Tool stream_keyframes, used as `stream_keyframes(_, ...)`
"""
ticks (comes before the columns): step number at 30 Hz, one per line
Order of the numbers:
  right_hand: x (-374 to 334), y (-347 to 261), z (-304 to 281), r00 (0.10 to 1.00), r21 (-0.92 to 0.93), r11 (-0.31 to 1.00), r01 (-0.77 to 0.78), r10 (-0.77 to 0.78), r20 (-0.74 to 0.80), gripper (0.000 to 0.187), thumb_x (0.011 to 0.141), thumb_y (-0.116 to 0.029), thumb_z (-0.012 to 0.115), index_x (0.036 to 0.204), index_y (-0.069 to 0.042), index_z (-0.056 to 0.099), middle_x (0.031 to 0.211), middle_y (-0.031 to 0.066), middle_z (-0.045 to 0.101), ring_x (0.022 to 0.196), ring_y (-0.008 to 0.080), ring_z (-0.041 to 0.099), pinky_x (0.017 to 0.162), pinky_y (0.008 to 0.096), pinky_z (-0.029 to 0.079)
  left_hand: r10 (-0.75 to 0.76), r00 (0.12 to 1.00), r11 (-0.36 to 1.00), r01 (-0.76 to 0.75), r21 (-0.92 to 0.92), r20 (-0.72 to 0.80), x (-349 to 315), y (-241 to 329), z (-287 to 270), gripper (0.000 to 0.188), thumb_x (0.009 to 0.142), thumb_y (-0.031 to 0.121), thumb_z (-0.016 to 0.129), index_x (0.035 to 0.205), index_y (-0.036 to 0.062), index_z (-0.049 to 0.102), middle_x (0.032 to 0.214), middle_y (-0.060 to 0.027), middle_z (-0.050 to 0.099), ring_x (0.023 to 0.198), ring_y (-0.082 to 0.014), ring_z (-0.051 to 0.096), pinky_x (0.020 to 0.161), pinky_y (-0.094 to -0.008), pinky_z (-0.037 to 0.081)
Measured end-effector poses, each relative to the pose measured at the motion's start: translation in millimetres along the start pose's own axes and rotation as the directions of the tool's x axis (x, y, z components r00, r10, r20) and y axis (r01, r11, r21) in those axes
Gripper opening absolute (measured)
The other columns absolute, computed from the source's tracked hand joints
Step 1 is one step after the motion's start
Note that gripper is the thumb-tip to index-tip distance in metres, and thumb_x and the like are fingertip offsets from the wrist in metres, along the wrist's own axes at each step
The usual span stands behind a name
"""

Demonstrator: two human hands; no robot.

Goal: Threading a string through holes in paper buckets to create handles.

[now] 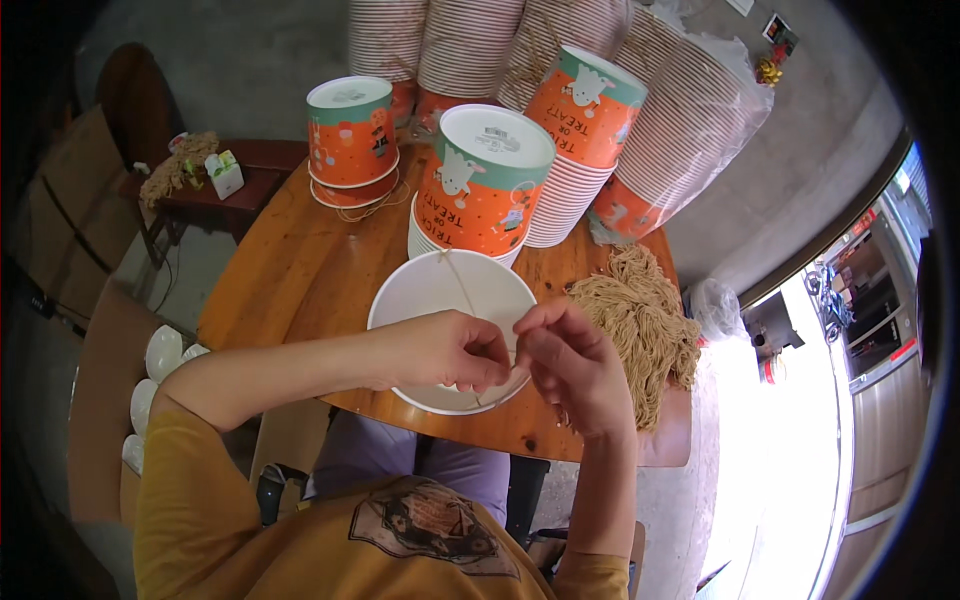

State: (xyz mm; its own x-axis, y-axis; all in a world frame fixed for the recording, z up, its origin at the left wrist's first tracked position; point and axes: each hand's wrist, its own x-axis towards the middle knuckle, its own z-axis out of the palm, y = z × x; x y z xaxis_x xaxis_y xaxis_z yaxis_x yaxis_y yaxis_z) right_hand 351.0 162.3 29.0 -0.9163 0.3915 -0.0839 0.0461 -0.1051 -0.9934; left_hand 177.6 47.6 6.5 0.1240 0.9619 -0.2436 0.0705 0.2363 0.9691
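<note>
A white-lined paper bucket (410,290) stands mouth up at the table's near edge, tilted toward me. A thin tan cord (457,272) runs from its far rim down across its mouth. Above the bucket's right half, my left hand (462,350) is closed, its fingertips bent down around the cord. Just to its right, my right hand (580,368) pinches at the cord, thumb against the fingers. The fingertips of both hands are close together; the exact shape of the cord between them is too fine to make out.
The wooden table (270,290) holds a heap of tan cords (640,330) at right. Upturned orange and green buckets (490,185) stack beyond, with a shorter stack (352,135) at far left. Tall bagged stacks (690,110) line the back. White bowl-shaped pieces (163,352) lie at left.
</note>
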Motion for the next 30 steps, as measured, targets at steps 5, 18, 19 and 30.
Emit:
stream_keyframes(5, 15.0, 14.2, 1.7, 0.992, 0.183, 0.975, 0.128, -0.128, -0.015, 0.015, 0.097, -0.009, 0.053, 0.109, -0.002, 0.058, 0.089, 0.0027, 0.063, 0.076, 0.0080, 0.058, 0.071, 0.0237, 0.048, -0.047, 0.998, 0.992, 0.043, 0.123, 0.030, -5.4, -2.0, -0.2, 0.018, 0.092, 0.022, 0.063, 0.100, 0.0059, 0.063, 0.091, 0.0035, 0.060, 0.086, -0.0045, 0.054, 0.081, -0.0238, 0.045)
stream_keyframes(18, -16.7, 45.8, -1.0, 0.875, -0.360, 0.865, 0.349, -0.438, -0.206, 0.013, 0.086, -0.007, 0.063, 0.098, -0.003, 0.060, 0.098, 0.0083, 0.060, 0.088, 0.0166, 0.058, 0.078, 0.0301, 0.048, 0.013, 1.000, 0.999, -0.014, -0.040, -0.024, -2.6, -3.3, 2.7, 0.021, 0.091, 0.023, 0.063, 0.096, 0.0031, 0.064, 0.084, 0.0007, 0.062, 0.078, -0.0072, 0.055, 0.071, -0.0226, 0.046)
stream_keyframes(19, -22.3, 49.4, 1.0, 0.793, -0.623, 0.658, 0.422, -0.601, -0.098, 0.017, 0.081, -0.006, 0.068, 0.096, -0.004, 0.061, 0.097, 0.0093, 0.059, 0.087, 0.0188, 0.058, 0.077, 0.0316, 0.048, 0.004, 1.000, 0.998, -0.004, -0.056, 0.000, -1.0, -4.9, 1.0, 0.021, 0.092, 0.024, 0.062, 0.097, 0.0034, 0.064, 0.084, 0.0012, 0.061, 0.076, -0.0066, 0.054, 0.070, -0.0220, 0.045)
stream_keyframes(30, -32.2, 51.7, 43.8, 0.827, -0.683, 0.705, 0.189, -0.489, -0.276, 0.017, 0.076, -0.003, 0.075, 0.089, -0.005, 0.063, 0.082, 0.0053, 0.054, 0.071, 0.0163, 0.055, 0.058, 0.0285, 0.045, -0.021, 1.000, 0.992, 0.023, -0.122, 0.018, -2.5, -8.0, -0.5, 0.018, 0.095, 0.022, 0.060, 0.098, 0.0044, 0.063, 0.083, 0.0009, 0.060, 0.073, -0.0063, 0.054, 0.067, -0.0216, 0.045)
